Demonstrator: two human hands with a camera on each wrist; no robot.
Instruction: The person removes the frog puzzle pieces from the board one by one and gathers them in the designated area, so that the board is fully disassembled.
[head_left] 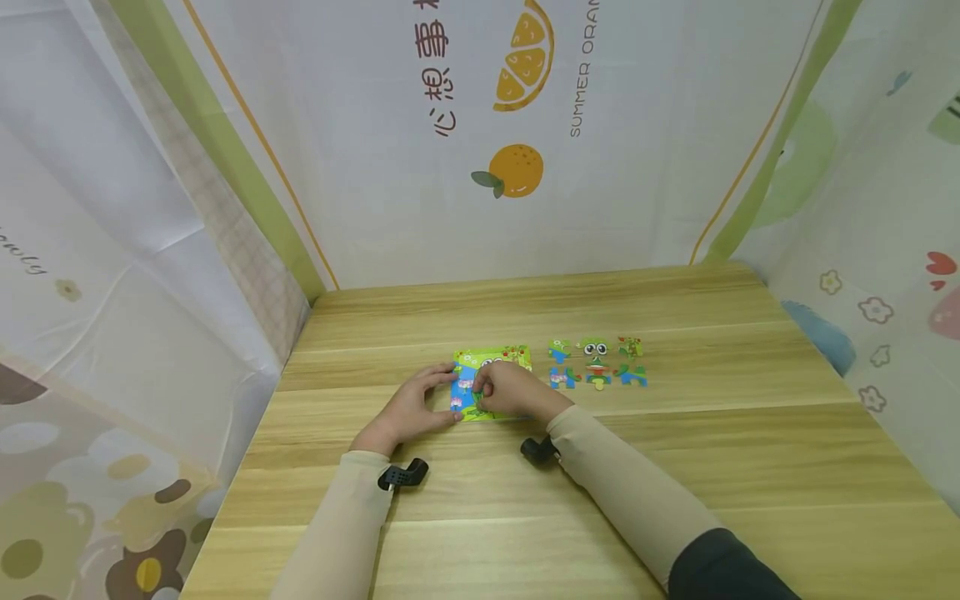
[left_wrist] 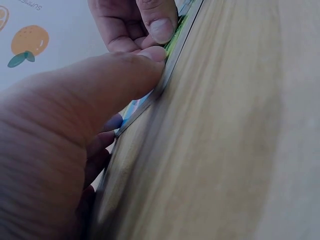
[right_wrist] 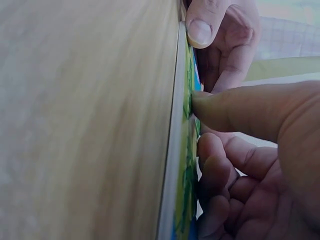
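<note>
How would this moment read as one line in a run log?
left hand: touching puzzle board, left side | right hand: touching puzzle board, grip unclear | loose pieces: two rows, right of board

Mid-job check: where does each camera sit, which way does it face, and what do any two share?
Head: on the person's head, facing forward and down at the tabletop, puzzle board and loose pieces; left grip, right grip and beige sleeves show.
Left wrist: on the left wrist, facing low across the tabletop toward the printed orange; left grip close, right grip beyond.
Right wrist: on the right wrist, facing low along the puzzle board's edge; right grip close, left grip beyond.
Shared: head and left wrist both show the printed orange.
</note>
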